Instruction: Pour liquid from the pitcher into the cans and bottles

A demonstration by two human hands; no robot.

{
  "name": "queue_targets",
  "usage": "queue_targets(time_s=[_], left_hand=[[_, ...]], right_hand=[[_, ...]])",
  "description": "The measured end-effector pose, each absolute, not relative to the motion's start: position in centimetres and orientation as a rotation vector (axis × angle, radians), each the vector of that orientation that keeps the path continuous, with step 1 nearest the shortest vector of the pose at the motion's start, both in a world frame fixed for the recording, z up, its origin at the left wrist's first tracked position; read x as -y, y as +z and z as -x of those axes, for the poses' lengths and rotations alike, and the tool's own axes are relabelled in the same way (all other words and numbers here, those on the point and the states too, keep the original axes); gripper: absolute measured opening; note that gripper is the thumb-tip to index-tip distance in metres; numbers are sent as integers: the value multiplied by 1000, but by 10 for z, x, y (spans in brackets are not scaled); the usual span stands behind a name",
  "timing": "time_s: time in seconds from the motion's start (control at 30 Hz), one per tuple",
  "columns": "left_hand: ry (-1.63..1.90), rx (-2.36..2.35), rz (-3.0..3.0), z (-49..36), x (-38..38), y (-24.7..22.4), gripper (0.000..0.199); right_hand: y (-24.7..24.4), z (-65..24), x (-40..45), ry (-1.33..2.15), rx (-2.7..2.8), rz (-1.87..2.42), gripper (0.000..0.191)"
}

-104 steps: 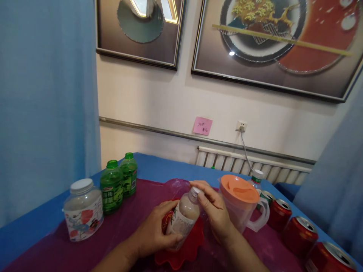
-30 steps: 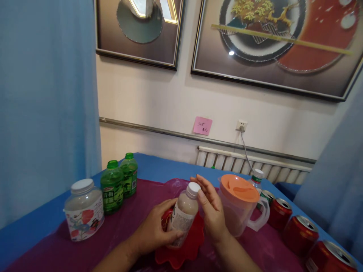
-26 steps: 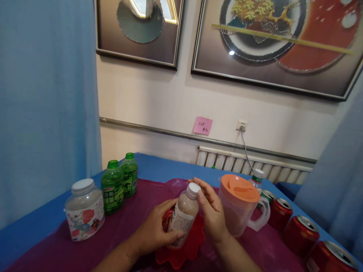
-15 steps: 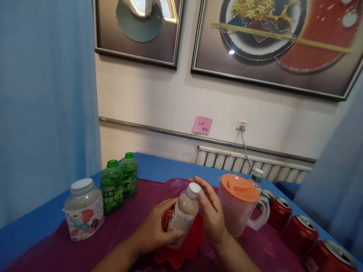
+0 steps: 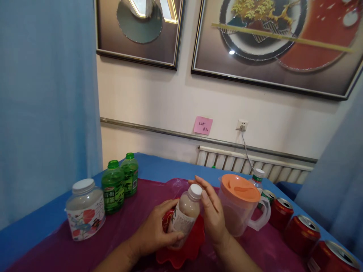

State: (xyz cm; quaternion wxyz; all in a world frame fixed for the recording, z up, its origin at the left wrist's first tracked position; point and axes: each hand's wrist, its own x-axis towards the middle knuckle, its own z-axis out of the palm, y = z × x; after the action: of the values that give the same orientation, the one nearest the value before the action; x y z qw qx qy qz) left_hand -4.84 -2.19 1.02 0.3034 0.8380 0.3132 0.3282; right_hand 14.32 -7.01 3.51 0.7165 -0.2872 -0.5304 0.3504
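Note:
A clear plastic bottle (image 5: 185, 216) with a white label is held tilted, its top leaning right. My left hand (image 5: 159, 226) is closed around its lower part, thumb across the label. At the top, my right hand (image 5: 212, 213) has its thumb against the white bottle cap (image 5: 195, 190) and its fingers curved behind it; their exact contact is hidden. Under the bottle lies a red dish with a scalloped rim (image 5: 179, 260). A red object with gold marks (image 5: 167, 220) shows partly behind the bottle and my left hand; I cannot make out what it is.
Left stand a white-lidded jar (image 5: 85, 211) and two uncapped green bottles (image 5: 112, 189). To the right are a pitcher with an orange lid (image 5: 240, 189), a white-capped bottle (image 5: 258, 175) and several cans (image 5: 302, 234). A purple sheet (image 5: 121, 241) covers part of the blue table (image 5: 161, 164).
Both hands keep the same hold on the bottle. The whole view has shifted very slightly; nothing else visibly differs.

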Motion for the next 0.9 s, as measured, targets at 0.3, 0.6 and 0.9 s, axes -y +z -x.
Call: queue_targets(time_s=[0.3,0.6,0.9], left_hand=[[888,-848,-2244,48,22,9,79],[887,-859,-2226,49,21,8,78],[829,-767,-2204,47,22,10,78]], right_hand=[[27,-141,66,780,1089,646,36],[29,-143,67,831,1102,620,43],[28,-143,68,828,1117,597,36]])
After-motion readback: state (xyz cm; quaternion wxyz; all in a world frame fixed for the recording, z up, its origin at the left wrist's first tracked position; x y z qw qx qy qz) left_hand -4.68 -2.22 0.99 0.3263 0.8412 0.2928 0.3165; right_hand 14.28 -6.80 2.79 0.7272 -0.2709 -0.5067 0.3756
